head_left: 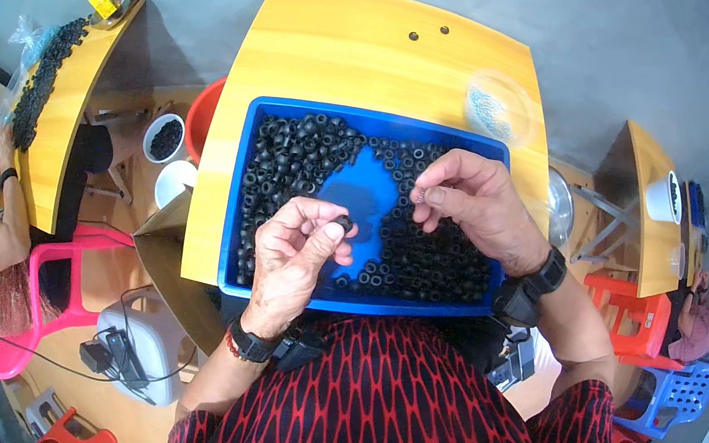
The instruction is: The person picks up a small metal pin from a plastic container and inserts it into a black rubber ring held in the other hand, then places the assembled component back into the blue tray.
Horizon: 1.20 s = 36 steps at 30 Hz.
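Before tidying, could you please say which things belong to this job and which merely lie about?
Apparently in use:
black ring, in left hand
tiny piece, in right hand
blue tray of black rings
clear dish

Apparently lying about:
black block
pale stool
blue chair

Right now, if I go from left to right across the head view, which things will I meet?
Pink chair → left fingers holding a black ring → right fingers pinching a tiny piece → silver basin → white tub → a co-worker's pink top.
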Motion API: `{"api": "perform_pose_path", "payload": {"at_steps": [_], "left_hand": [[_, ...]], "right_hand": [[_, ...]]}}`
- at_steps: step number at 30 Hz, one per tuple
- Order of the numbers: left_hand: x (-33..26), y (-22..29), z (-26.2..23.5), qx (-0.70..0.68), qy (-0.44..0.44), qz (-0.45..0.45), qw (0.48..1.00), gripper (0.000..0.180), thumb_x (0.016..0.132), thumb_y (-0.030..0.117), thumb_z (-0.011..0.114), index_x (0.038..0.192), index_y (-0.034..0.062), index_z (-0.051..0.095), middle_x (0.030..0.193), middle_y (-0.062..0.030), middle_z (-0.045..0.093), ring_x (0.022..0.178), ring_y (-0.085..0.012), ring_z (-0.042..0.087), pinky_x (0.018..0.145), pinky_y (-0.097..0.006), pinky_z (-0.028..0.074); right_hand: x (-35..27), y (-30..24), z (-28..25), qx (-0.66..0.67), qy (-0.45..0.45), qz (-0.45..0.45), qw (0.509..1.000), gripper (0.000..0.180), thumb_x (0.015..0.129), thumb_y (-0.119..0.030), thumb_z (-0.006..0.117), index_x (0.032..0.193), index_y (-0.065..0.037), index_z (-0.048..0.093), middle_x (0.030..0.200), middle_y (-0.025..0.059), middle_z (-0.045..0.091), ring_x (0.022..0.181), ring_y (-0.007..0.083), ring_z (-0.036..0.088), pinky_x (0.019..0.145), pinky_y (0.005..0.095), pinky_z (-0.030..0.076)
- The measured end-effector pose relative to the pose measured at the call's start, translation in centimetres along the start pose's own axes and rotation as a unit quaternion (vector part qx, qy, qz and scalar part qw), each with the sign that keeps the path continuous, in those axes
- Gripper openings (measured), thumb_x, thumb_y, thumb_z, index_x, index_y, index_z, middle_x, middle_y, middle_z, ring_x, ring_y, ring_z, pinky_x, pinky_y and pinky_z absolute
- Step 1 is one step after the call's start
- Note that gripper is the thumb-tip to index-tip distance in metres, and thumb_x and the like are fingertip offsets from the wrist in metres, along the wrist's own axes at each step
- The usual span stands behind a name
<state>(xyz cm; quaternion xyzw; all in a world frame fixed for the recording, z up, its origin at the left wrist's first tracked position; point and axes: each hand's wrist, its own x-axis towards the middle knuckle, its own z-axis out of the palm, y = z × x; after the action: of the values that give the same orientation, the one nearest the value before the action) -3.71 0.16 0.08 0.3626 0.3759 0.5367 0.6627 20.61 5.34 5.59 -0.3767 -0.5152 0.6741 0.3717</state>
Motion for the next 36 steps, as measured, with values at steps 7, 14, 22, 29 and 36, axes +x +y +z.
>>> {"api": "perform_pose_path", "payload": {"at_steps": [7, 14, 22, 29, 36], "left_hand": [[-0.2, 0.2, -0.1, -0.011, 0.011, 0.001, 1.000, 0.017, 0.095, 0.009, 0.065, 0.108, -0.0015, 0.062, 0.092, -0.0123, 0.068, 0.071, -0.0133, 0.065, 0.066, -0.028, 0.058], [-0.2, -0.1, -0.5, -0.021, 0.009, -0.016, 1.000, 0.019, 0.094, 0.009, 0.066, 0.110, -0.0010, 0.063, 0.093, -0.0110, 0.070, 0.074, -0.0132, 0.067, 0.067, -0.028, 0.058], [-0.2, 0.1, -0.5, -0.039, 0.017, -0.024, 0.999, 0.017, 0.094, 0.007, 0.065, 0.109, -0.0012, 0.062, 0.093, -0.0111, 0.070, 0.074, -0.0135, 0.067, 0.068, -0.028, 0.058], [-0.1, 0.1, -0.4, -0.043, 0.015, -0.026, 0.999, 0.015, 0.094, 0.006, 0.064, 0.107, -0.0015, 0.062, 0.093, -0.0115, 0.070, 0.073, -0.0138, 0.067, 0.068, -0.028, 0.058], [-0.2, 0.1, -0.3, -0.039, 0.016, -0.022, 0.999, 0.013, 0.094, 0.004, 0.064, 0.104, -0.0031, 0.063, 0.093, -0.0116, 0.070, 0.073, -0.0143, 0.067, 0.069, -0.028, 0.058]], "right_hand": [[1.1, -0.3, 2.2, 0.055, -0.017, 0.078, 0.995, 0.013, 0.097, -0.011, 0.062, 0.107, -0.002, 0.062, 0.095, 0.0101, 0.070, 0.084, 0.0190, 0.071, 0.069, 0.0293, 0.060], [1.9, -0.4, 3.1, -0.067, -0.019, 0.080, 0.994, 0.016, 0.097, -0.011, 0.061, 0.109, -0.001, 0.063, 0.091, 0.0070, 0.068, 0.076, 0.0129, 0.067, 0.069, 0.0264, 0.057], [2.6, -0.1, 4.3, -0.157, -0.038, 0.046, 0.986, 0.010, 0.094, -0.004, 0.063, 0.102, -0.001, 0.060, 0.085, 0.0047, 0.066, 0.074, 0.0117, 0.066, 0.066, 0.0264, 0.055], [2.7, -1.6, 5.3, -0.363, -0.077, -0.061, 0.927, 0.012, 0.089, -0.002, 0.065, 0.096, -0.001, 0.055, 0.077, 0.0119, 0.065, 0.073, 0.0234, 0.069, 0.065, 0.0341, 0.053], [2.8, -1.8, 5.5, -0.430, -0.104, -0.102, 0.891, 0.010, 0.088, -0.006, 0.065, 0.093, -0.003, 0.057, 0.081, 0.0164, 0.065, 0.077, 0.0349, 0.068, 0.065, 0.0401, 0.053]]}}
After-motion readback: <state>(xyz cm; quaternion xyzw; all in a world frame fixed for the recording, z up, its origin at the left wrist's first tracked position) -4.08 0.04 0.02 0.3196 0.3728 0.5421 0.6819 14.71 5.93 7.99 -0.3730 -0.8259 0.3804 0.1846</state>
